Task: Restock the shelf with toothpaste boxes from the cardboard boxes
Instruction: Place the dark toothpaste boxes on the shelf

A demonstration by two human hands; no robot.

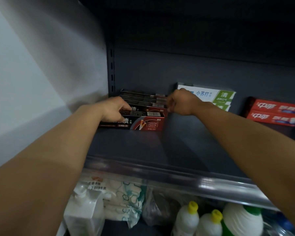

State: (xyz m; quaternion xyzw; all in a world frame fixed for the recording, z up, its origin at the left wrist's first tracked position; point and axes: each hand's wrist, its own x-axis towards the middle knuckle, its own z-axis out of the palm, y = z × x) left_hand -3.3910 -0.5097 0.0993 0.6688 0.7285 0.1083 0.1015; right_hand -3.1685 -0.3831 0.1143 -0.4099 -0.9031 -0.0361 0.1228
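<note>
Both arms reach into the dark shelf (160,150), mid frame. Left hand (115,109) grips the left end of the black-red toothpaste boxes (143,114), thumb on front, fingers over top. Right hand (180,103) is curled at the stack's right end, pinching it I think, can't tell 100%. White-green boxes (211,97) just right, red boxes (276,113) at far right. Bottles (187,218) below, lower right.
</note>
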